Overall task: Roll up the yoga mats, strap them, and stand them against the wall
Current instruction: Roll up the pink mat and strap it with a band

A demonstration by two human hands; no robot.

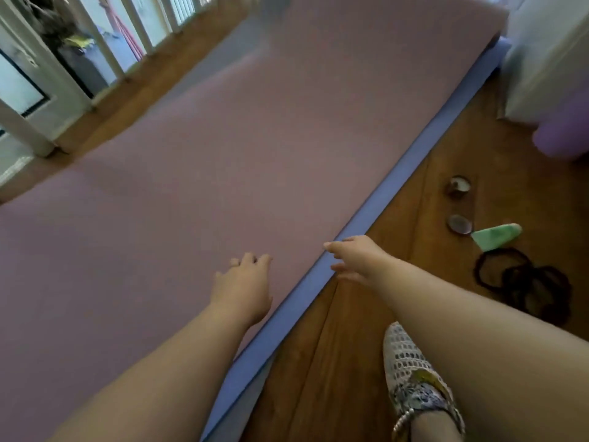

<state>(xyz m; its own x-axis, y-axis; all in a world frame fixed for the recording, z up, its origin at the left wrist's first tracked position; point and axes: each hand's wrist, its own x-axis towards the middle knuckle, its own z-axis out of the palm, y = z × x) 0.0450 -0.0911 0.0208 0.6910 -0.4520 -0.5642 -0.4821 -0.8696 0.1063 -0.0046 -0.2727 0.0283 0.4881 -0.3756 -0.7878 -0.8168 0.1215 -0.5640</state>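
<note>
Head view:
- Pink mat (255, 138) lies flat, unrolled, on wooden floor (350, 362), atop blue mat (414, 154); blue edge shows along its right side.
- Your left hand (245, 282) over pink mat near that edge, fingers loose, grasping nothing.
- Your right hand (357, 260) over blue edge, fingers spread, released.
- Two small round tins (459, 186) on floor right of mats, contents unclear.
- Green tube (497, 236) and black cords (526, 282) near tins.
</note>
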